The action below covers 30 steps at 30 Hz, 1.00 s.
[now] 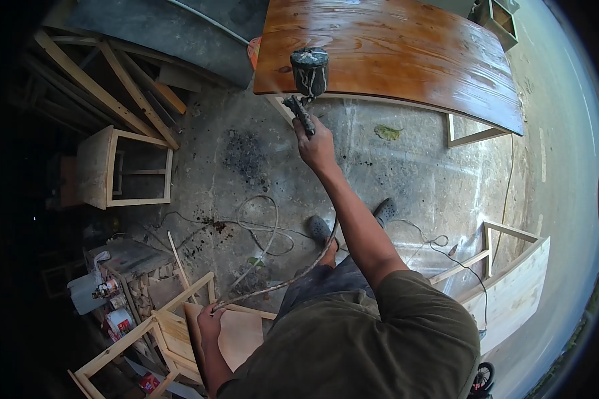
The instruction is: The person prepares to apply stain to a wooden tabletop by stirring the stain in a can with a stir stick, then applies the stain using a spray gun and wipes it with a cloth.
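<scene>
My right hand (317, 147) is wrapped round the grip of a paint-stained spray gun (300, 114), arm stretched forward. A dark cup with pale drips (310, 72) sits on top of the gun. Just beyond it lies a glossy reddish-brown wooden tabletop (379, 56) on a pale wooden frame, with a faint mist near its left corner. Low on the left, my left hand (210, 320) is closed round the air hose (279, 287), which runs across my body and up towards my right arm.
Loose hose coils (259, 226) and cords lie on the stained concrete floor (379, 169) by my feet. Bare wooden frames stand at left (140, 201), lower left (170, 326) and right (512, 286). Leaning timber (130, 86) fills the upper left. A cluttered bench (130, 259) stands left.
</scene>
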Tool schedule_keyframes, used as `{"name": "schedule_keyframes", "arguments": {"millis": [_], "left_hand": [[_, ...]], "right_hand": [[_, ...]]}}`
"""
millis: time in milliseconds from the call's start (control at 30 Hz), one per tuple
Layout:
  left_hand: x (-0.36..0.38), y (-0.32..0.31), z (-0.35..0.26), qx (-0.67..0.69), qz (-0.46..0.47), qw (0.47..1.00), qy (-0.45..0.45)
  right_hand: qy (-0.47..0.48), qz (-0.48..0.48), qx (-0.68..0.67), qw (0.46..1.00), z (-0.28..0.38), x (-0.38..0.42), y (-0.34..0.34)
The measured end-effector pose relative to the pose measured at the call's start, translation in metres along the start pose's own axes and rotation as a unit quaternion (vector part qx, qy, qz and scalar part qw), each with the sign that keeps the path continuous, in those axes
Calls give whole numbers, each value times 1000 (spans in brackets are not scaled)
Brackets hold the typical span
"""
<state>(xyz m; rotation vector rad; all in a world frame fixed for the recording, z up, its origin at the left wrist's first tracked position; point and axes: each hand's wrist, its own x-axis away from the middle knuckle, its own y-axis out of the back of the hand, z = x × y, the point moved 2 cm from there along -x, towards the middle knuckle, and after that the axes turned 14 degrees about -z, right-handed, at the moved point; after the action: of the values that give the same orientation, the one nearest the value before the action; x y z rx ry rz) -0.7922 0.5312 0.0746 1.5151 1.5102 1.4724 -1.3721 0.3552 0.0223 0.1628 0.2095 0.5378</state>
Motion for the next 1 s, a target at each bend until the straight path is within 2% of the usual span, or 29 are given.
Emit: {"name": "schedule_keyframes", "arguments": {"millis": [33,133,233,333,400,433,533,633,700,733,867,933,1000], "left_hand": [[-1,1,-12,-3,11,1000,6],[-10,-11,-37,-16,-17,993,-114],[-21,-33,-64,-42,-3,986,-163],[-30,-54,-105,-44,52,983,-171],[-31,-68,-138,-46,72,969,-233],[-29,-74,-160,-47,82,960,-263],[-14,-88,-230,-108,113,950,-271],[-8,-116,-274,-109,115,937,-311],[6,-125,-316,-111,141,939,-295],[15,-129,-338,-113,153,939,-286],[34,-154,-390,-122,169,925,-319],[45,-162,-412,-122,164,911,-359],[56,-166,-427,-115,177,913,-350]], "right_hand": [[-14,1,7,1000,-5,-6,12],[-13,-51,31,998,-19,-16,61],[-13,-91,73,993,-35,-27,128],[-29,-141,104,984,-40,-41,203],[-50,-163,120,978,-46,-53,256],[-17,-202,127,971,-56,-59,279],[-7,-237,146,960,-71,-75,357],[-21,-287,169,943,-86,-92,429],[-33,-314,206,926,-91,-103,475],[-6,-335,221,916,-92,-110,497],[-22,-380,289,878,-104,-140,582],[5,-400,319,859,-114,-157,618],[27,-410,348,843,-122,-173,644]]}}
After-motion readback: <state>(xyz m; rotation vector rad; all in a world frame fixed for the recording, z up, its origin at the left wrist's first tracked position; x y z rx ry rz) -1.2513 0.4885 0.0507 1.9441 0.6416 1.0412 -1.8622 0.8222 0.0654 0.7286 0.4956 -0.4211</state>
